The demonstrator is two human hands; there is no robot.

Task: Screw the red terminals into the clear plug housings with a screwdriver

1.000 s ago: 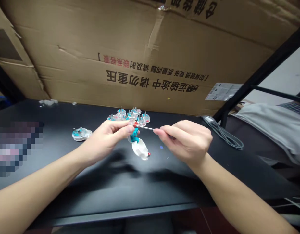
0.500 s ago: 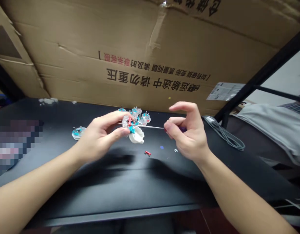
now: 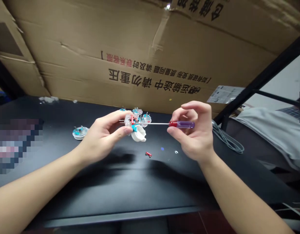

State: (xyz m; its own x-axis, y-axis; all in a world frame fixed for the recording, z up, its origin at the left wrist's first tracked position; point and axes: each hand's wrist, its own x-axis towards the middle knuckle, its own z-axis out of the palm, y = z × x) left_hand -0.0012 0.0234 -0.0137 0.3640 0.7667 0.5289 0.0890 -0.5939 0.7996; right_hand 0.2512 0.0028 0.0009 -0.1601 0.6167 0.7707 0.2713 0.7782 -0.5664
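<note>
My left hand (image 3: 107,131) pinches a small clear plastic piece (image 3: 128,120) with a red part (image 3: 132,120) on it. A white rounded piece (image 3: 138,134) and a bit of cyan plastic sit just beside its fingertips. In my right hand (image 3: 195,133) is a screwdriver (image 3: 185,124) with a purple and red handle, held level by thumb and fingers. Its thin metal shaft points left and reaches the piece at my left fingertips. Whether the tip sits in a screw is too small to tell.
Behind my left hand lie several clear and cyan round parts (image 3: 145,118); another (image 3: 80,133) is to its left. A small red part (image 3: 148,154) lies nearer me. A coiled grey cable (image 3: 229,139) is at right, a cardboard sheet (image 3: 79,39) behind.
The fingers of my right hand have opened out and shifted slightly right around the screwdriver, so more of its purple handle shows. My left hand has barely moved.
</note>
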